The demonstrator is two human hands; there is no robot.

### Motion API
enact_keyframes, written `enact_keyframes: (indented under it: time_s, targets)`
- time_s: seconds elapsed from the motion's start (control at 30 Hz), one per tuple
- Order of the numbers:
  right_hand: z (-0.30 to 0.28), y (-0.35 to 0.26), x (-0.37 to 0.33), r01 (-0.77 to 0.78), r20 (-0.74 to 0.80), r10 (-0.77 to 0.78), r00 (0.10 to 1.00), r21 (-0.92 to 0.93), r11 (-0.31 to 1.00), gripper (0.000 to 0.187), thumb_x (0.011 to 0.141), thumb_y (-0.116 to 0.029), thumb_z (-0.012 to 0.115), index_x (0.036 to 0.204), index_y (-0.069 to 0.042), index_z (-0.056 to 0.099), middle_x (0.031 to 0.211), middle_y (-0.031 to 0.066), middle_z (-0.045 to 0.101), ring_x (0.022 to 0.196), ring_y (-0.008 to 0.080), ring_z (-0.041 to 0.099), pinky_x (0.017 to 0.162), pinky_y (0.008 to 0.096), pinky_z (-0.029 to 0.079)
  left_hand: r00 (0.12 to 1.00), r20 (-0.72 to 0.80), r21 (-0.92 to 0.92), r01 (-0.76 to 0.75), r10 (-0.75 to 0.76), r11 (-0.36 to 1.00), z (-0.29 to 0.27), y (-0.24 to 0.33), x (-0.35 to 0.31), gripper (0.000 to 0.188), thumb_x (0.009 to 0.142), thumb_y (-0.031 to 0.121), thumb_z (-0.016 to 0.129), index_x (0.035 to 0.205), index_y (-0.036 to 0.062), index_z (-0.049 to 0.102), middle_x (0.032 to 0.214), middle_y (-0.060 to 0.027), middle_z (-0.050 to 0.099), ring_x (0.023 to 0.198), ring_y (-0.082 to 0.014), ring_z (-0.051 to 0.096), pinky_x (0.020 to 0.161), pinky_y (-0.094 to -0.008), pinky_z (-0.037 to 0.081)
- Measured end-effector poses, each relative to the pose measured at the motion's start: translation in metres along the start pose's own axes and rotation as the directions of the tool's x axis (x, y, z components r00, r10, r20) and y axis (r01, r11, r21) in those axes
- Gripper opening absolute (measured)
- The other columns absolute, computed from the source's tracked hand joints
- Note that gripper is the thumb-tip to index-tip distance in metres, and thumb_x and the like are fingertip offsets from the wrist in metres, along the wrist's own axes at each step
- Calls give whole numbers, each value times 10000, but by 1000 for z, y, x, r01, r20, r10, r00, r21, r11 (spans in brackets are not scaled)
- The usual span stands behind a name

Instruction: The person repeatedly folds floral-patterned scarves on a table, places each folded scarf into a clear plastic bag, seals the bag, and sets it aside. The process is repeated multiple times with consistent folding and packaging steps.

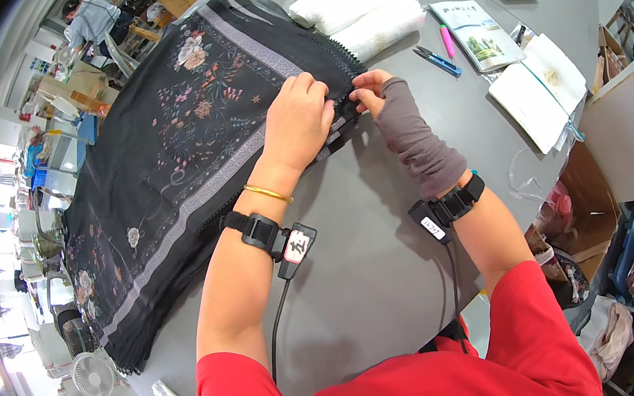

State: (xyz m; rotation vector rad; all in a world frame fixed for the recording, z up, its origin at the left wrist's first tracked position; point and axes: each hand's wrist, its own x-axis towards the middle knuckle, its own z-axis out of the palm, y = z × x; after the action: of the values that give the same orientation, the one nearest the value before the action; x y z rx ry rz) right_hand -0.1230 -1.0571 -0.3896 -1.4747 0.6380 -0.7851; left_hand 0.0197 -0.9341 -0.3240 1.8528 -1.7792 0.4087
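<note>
A stack of black floral scarves [189,126] with a grey patterned border and a dark beaded-looking edge covers the left of the table. At its near right corner, my left hand [298,117] is closed with the fingertips curled down on the scarf edge; the palm side is hidden. My right hand [372,88], in a grey fingerless sleeve, pinches the dark trim at the same corner between thumb and fingers. The two hands are a short gap apart. A gold bangle and strapped-on black devices sit on my forearms.
White rolled packages [366,18] lie behind the scarves. To the right are blue-handled snippers [439,63], a pink marker [446,41], a green-and-white booklet [477,32] and an open notebook [531,104]. A person [96,23] stands far left; a white fan [93,376] is at lower left.
</note>
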Motion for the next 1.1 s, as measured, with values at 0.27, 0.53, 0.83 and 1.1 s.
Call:
enact_keyframes:
  time_s: [0.27,0.53,0.83,1.1]
  targets:
    - [-4,-21,-1,38,-5,-38,999,7,999,228,1030,-143,618,1189,16,659,957,88,749,823,126,673,754,298,552,795,224,-576,574,-563,582,7,-30,2,141,1000,149,714,1025,14,744,859,34,680,720,-49,585,641,-230,484]
    - [5,-30,14,19,25,-17,1000,-83,996,186,936,-157,778,1021,-13,698,860,52,724,766,126,657,697,300,536,881,-118,-652,280,-459,704,-61,-11,30,55,995,49,692,989,-2,711,900,14,697,773,-77,625,706,-245,504]
    - [-12,-54,15,-7,114,2,994,50,999,203,950,-107,769,1095,-32,648,875,19,698,801,105,650,687,258,502,983,-182,-45,0,-8,999,-11,3,1,71,853,34,745,917,31,715,909,-84,662,899,-302,645,790,-411,547]
    - [7,-87,43,739,524,-532,665,-364,567,459,860,-103,805,1310,-155,735,1496,55,571,1324,256,522,916,336,505,961,-267,-137,34,-70,990,-36,-6,6,90,876,111,743,883,23,728,918,-102,671,931,-324,658,826,-427,551]
